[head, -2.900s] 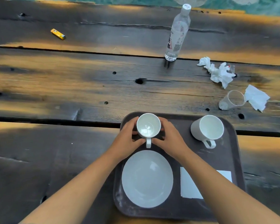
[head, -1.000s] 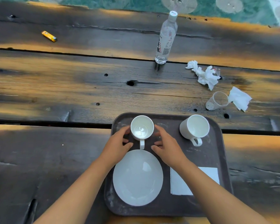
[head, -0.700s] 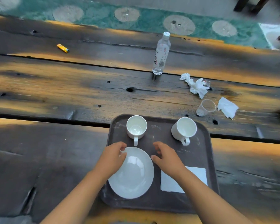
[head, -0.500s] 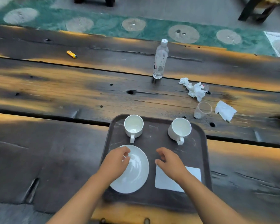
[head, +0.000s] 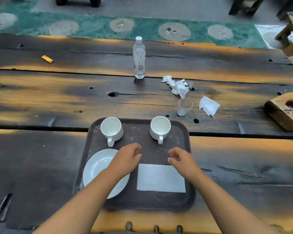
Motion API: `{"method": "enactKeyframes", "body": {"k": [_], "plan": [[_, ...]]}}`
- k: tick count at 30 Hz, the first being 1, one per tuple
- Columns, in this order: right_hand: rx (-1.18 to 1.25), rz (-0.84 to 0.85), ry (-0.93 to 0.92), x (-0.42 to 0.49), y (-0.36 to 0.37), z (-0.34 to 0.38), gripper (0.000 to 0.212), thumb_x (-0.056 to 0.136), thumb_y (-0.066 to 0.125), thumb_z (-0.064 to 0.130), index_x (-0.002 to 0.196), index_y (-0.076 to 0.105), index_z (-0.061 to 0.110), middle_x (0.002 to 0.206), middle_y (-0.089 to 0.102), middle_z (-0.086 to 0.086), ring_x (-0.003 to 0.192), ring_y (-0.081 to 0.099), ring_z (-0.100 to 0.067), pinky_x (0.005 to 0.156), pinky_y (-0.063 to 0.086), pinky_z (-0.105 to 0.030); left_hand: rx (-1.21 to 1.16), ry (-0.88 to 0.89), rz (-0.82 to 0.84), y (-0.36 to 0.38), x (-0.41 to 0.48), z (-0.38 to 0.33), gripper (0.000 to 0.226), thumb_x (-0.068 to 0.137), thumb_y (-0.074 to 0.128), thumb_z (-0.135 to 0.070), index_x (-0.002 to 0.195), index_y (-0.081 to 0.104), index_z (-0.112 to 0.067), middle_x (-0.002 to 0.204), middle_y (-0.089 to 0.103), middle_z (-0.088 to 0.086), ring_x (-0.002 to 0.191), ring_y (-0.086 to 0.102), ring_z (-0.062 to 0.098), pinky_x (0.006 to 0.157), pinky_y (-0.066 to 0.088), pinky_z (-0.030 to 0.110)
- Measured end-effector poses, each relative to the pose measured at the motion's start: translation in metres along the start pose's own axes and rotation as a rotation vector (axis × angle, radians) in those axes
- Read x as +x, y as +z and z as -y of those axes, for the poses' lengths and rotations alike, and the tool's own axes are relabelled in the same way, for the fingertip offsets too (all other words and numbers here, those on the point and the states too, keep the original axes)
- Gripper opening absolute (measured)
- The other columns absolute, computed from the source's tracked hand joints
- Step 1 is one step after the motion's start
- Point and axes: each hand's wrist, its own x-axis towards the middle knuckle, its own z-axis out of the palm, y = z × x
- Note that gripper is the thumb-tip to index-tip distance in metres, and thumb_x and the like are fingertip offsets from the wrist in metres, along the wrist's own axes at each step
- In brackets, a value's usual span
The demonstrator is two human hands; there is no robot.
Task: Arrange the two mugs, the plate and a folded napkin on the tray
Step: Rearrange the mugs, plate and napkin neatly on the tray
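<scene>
A dark brown tray (head: 142,202) lies on the wooden table in front of me. Two white mugs stand upright along its far edge, one at the left (head: 111,129) and one at the right (head: 160,128), handles pointing toward me. A white plate (head: 96,167) fills the near left of the tray. A flat folded white napkin (head: 161,178) lies at the near right. My left hand (head: 126,160) hovers over the plate's right edge, fingers loosely curled and holding nothing. My right hand (head: 182,160) hovers just beyond the napkin, also holding nothing.
Beyond the tray stand a clear water bottle (head: 139,58), a tipped clear plastic cup (head: 184,106), crumpled tissues (head: 177,86) and another tissue (head: 208,105). A yellow lighter (head: 47,59) lies far left. A wooden block (head: 285,112) sits at the right edge.
Both hands let go of the left mug and drew back toward me; they now hover over the tray's middle. The view has pulled back and tilted up.
</scene>
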Motion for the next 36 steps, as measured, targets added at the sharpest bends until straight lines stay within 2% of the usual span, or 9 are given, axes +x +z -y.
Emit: {"method": "enactKeyframes", "body": {"k": [5, 7, 11, 15, 20, 24, 27, 32, 36], "plan": [[0.033, -0.041, -0.007, 0.02, -0.017, -0.002, 0.034, 0.095, 0.065, 0.024, 0.129, 0.061, 0.019, 0.119, 0.066, 0.007, 0.106, 0.064, -0.013, 0.097, 0.054, -0.038, 0.092, 0.023, -0.002, 0.005, 0.03, -0.012, 0.031, 0.097, 0.057, -0.029, 0.126, 0.057, -0.021, 0.121, 0.065, -0.001, 0.108, 0.061, 0.019, 0.09, 0.05, 0.035], [0.049, -0.06, -0.015, 0.03, -0.021, 0.001, 0.037, 0.094, 0.066, 0.023, 0.13, 0.06, 0.019, 0.118, 0.066, 0.005, 0.102, 0.065, -0.013, 0.095, 0.054, -0.037, 0.051, 0.017, -0.015, 0.005, 0.043, -0.014, 0.033, 0.096, 0.059, -0.029, 0.127, 0.057, -0.02, 0.121, 0.066, -0.002, 0.104, 0.061, 0.017, 0.087, 0.048, 0.03], [0.049, -0.091, -0.041, 0.05, -0.023, 0.008, 0.041, 0.094, 0.066, 0.024, 0.133, 0.056, 0.021, 0.115, 0.064, 0.005, 0.091, 0.064, -0.005, 0.083, 0.053, -0.029, -0.077, -0.024, 0.01, 0.009, 0.064, -0.016, 0.047, 0.093, 0.064, -0.032, 0.137, 0.049, -0.026, 0.121, 0.064, -0.006, 0.082, 0.059, 0.002, 0.08, 0.045, 0.025], [0.076, -0.1, -0.062, 0.067, -0.024, 0.011, 0.05, 0.092, 0.07, 0.029, 0.138, 0.05, 0.024, 0.12, 0.061, 0.006, 0.09, 0.063, 0.001, 0.076, 0.048, -0.023, -0.156, -0.051, 0.035, 0.014, 0.08, -0.017, 0.062, 0.089, 0.069, -0.032, 0.143, 0.039, -0.032, 0.136, 0.058, -0.005, 0.09, 0.064, 0.008, 0.084, 0.048, 0.026], [0.121, -0.023, -0.089, 0.084, -0.026, 0.011, 0.073, 0.082, 0.08, 0.022, 0.143, 0.041, 0.033, 0.134, 0.056, 0.008, 0.107, 0.063, -0.009, 0.092, 0.057, -0.036, -0.277, -0.049, 0.036, 0.023, 0.095, -0.023, 0.078, 0.082, 0.078, -0.029, 0.14, 0.03, -0.045, 0.142, 0.052, -0.01, 0.104, 0.062, 0.01, 0.085, 0.048, 0.025], [0.191, 0.076, -0.157, 0.096, -0.025, 0.015, 0.081, 0.075, 0.085, 0.018, 0.14, 0.041, 0.042, 0.135, 0.055, 0.016, 0.115, 0.06, -0.003, 0.089, 0.053, -0.024, -0.376, -0.021, 0.052, 0.03, 0.106, -0.026, 0.077, 0.079, 0.081, -0.026, 0.135, 0.034, -0.051, 0.134, 0.053, -0.015, 0.113, 0.059, 0.007, 0.093, 0.051, 0.027], [0.239, 0.085, -0.208, 0.101, -0.023, 0.017, 0.082, 0.076, 0.086, 0.021, 0.141, 0.042, 0.043, 0.136, 0.054, 0.025, 0.122, 0.055, 0.003, 0.092, 0.051, -0.022, -0.418, 0.022, 0.047, 0.032, 0.111, -0.027, 0.077, 0.077, 0.083, -0.031, 0.136, 0.037, -0.05, 0.134, 0.052, -0.019, 0.12, 0.053, 0.004, 0.096, 0.049, 0.027], [0.255, 0.102, -0.233, 0.102, -0.019, 0.016, 0.085, 0.077, 0.086, 0.024, 0.145, 0.039, 0.044, 0.14, 0.053, 0.023, 0.127, 0.054, -0.002, 0.1, 0.054, -0.035, -0.435, 0.012, 0.059, 0.035, 0.114, -0.028, 0.077, 0.074, 0.085, -0.033, 0.133, 0.037, -0.046, 0.131, 0.053, -0.019, 0.116, 0.053, 0.002, 0.091, 0.048, 0.02], [0.219, 0.071, -0.234, 0.106, -0.019, 0.016, 0.081, 0.079, 0.085, 0.022, 0.144, 0.041, 0.039, 0.138, 0.056, 0.02, 0.127, 0.054, -0.004, 0.104, 0.053, -0.041, -0.425, -0.01, 0.089, 0.032, 0.115, -0.028, 0.078, 0.072, 0.086, -0.037, 0.128, 0.033, -0.051, 0.123, 0.054, -0.025, 0.106, 0.055, -0.007, 0.079, 0.042, 0.01]]}}
